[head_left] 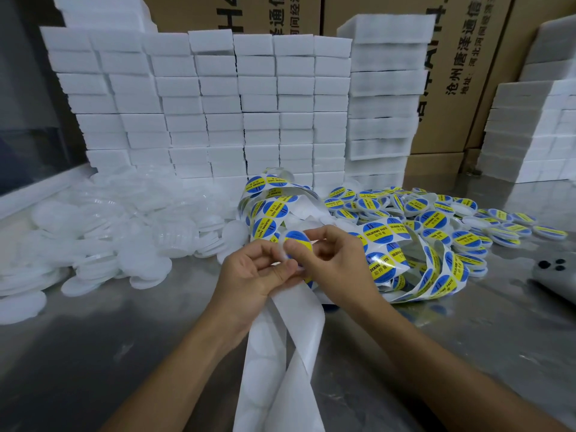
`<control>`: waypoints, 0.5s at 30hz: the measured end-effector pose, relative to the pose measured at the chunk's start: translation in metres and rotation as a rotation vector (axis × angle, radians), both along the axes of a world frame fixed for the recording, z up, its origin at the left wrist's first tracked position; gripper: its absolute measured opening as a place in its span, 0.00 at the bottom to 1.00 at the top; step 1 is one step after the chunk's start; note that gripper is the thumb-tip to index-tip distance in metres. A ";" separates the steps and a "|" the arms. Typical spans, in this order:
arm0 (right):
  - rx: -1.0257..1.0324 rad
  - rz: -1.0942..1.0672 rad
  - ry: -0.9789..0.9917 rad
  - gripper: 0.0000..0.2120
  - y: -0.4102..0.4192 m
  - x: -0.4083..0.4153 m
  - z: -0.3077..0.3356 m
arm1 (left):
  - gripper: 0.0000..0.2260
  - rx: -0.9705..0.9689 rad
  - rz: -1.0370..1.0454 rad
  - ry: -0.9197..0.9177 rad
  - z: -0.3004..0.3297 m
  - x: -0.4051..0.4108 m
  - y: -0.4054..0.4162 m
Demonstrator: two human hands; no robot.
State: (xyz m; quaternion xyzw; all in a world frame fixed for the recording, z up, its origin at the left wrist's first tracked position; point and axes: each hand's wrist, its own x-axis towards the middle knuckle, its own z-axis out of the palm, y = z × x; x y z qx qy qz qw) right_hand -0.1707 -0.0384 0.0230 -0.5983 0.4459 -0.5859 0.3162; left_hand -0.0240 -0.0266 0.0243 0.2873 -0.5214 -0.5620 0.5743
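My left hand and my right hand meet over the middle of the steel table. Between their fingertips they pinch a round white lid with a blue and yellow "Soldering Paste" sticker on it. A long coiled strip of the same stickers loops around and behind my right hand. The bare white backing strip hangs down from under my hands toward the near edge.
Plain white lids are heaped on the left. Labelled lids pile up on the right. Stacks of white foam blocks and cardboard boxes line the back. A grey phone lies at the far right.
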 end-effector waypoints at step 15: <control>-0.049 0.146 0.077 0.18 0.003 0.005 0.001 | 0.07 0.077 0.208 0.004 -0.002 0.006 -0.008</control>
